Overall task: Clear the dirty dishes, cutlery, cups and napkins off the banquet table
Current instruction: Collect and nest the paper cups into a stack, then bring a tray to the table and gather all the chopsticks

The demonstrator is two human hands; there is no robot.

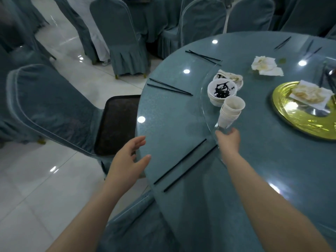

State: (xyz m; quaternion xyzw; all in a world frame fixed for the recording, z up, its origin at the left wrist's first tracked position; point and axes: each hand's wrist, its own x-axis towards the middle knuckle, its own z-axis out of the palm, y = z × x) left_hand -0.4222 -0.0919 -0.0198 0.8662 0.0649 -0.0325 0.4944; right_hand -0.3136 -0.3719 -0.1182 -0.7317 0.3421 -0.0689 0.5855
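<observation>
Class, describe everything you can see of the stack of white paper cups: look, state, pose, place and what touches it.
The stack of white paper cups is several plain cups nested together, mouths up and tilted toward the table centre. The top cup looks empty. It sits over the edge of the clear glass turntable, just in front of the stacked white bowls. The right hand grips its base, where something clear and glassy shows.

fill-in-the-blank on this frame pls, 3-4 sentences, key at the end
1. The right hand holds a stack of white paper ____.
2. The left hand is open at the table edge and holds ____.
3. The stacked white bowls are smeared with a ____ sauce.
4. A used napkin lies on the ____-coloured plate.

Missing words: cups; nothing; black; gold
</observation>
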